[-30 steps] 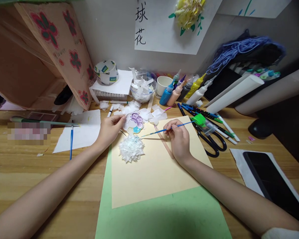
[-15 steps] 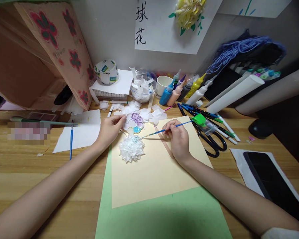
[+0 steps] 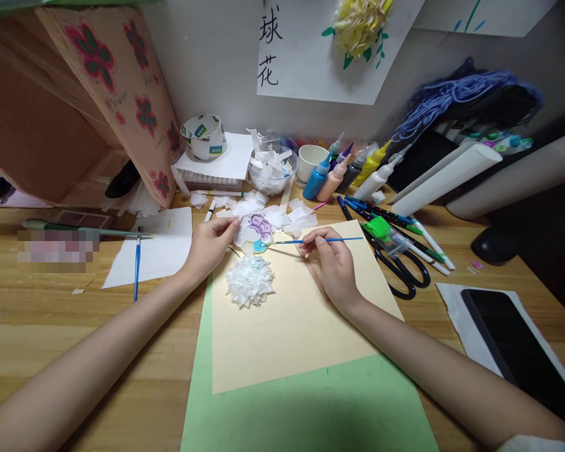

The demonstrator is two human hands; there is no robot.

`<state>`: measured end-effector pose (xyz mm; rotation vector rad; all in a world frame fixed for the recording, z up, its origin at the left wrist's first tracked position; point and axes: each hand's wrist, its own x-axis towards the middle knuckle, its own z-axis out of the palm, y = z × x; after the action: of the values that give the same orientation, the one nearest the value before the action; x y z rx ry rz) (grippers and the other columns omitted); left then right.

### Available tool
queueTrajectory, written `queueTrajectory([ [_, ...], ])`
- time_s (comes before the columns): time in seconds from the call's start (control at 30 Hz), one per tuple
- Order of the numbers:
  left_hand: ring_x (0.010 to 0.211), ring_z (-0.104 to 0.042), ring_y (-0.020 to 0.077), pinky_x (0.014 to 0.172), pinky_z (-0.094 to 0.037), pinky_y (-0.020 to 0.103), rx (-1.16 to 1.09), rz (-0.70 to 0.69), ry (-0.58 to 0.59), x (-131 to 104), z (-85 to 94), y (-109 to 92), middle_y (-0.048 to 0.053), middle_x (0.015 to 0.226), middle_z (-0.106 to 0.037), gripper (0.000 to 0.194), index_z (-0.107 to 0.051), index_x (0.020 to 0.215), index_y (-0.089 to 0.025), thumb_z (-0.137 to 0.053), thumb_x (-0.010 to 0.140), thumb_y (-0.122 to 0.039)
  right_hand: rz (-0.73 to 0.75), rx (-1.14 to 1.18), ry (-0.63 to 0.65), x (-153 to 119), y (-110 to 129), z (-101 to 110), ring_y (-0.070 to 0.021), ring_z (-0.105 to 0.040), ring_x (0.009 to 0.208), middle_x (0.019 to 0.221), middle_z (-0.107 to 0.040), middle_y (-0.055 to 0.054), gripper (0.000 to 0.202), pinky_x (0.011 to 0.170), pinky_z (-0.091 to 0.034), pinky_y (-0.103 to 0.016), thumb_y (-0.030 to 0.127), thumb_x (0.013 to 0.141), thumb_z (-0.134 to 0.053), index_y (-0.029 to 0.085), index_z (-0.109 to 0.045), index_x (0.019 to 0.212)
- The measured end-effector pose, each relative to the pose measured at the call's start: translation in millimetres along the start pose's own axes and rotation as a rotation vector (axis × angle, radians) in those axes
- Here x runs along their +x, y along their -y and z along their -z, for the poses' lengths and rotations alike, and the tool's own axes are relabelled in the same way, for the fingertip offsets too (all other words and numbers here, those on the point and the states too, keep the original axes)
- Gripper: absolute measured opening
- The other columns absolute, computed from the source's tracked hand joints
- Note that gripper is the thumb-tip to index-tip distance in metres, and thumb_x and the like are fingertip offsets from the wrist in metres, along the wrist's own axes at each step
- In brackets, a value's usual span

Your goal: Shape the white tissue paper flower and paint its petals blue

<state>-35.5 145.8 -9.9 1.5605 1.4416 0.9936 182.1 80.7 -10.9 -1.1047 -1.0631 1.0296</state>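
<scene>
My right hand (image 3: 330,263) pinches a thin blue paintbrush (image 3: 332,239), whose tip is at the blue well of a small flower-shaped paint palette (image 3: 245,233). Purple paint fills other wells of it. My left hand (image 3: 211,242) is closed on the palette's left edge between thumb and fingers. Just below the palette, a fluffy white paper flower (image 3: 249,282) with a faint blue tint near its top lies on a cream sheet (image 3: 292,339). Under that sheet is a green sheet (image 3: 263,420).
Behind the palette stand a bowl of paper scraps (image 3: 273,172), a paper cup (image 3: 311,162) and several paint bottles (image 3: 317,181). Black-handled scissors (image 3: 405,276) and pens lie right, near a phone (image 3: 513,351). Another brush (image 3: 137,267) rests on white paper (image 3: 169,242) at left.
The brush tip has moved from the white flower's top up to the palette's blue well, and the brush lies flatter. My left hand still holds the palette.
</scene>
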Motion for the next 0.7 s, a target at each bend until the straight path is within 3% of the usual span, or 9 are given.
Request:
queueTrajectory([
  [0.17, 0.073, -0.063, 0.0170, 0.065, -0.048, 0.025, -0.007, 0.002, 0.001, 0.1, 0.6, -0.6, 0.006, 0.087, -0.075, 0.037, -0.075, 0.096, -0.013, -0.061, 0.080, -0.043, 0.020, 0.036, -0.014, -1.4, 3.1, -1.8, -0.0116, -0.054, 0.069, 0.074, -0.058, 0.001, 0.016, 0.064, -0.041, -0.025, 0.029, 0.088, -0.050, 0.021, -0.058, 0.078],
  [0.4, 0.076, -0.064, 0.0175, 0.066, -0.049, 0.025, 0.001, -0.016, 0.003, 0.6, -0.6, -1.0, 0.006, 0.089, -0.075, 0.037, -0.075, 0.097, -0.013, -0.060, 0.081, -0.042, 0.006, 0.113, -0.198, 3.1, 2.9, 1.4, -0.0093, -0.052, 0.062, 0.070, -0.054, 0.002, 0.023, 0.060, -0.041, -0.022, 0.029, 0.089, -0.046, 0.020, -0.055, 0.070],
  [0.7, 0.080, -0.065, 0.0184, 0.067, -0.050, 0.025, 0.009, -0.010, -0.001, 0.3, 0.4, -0.4, 0.007, 0.093, -0.075, 0.037, -0.074, 0.099, -0.013, -0.060, 0.081, -0.042, -0.096, 0.083, -0.155, 4.7, 1.1, 1.2, -0.0079, -0.051, 0.056, 0.064, -0.052, 0.004, 0.025, 0.056, -0.043, -0.020, 0.038, 0.087, -0.051, 0.020, -0.054, 0.069],
])
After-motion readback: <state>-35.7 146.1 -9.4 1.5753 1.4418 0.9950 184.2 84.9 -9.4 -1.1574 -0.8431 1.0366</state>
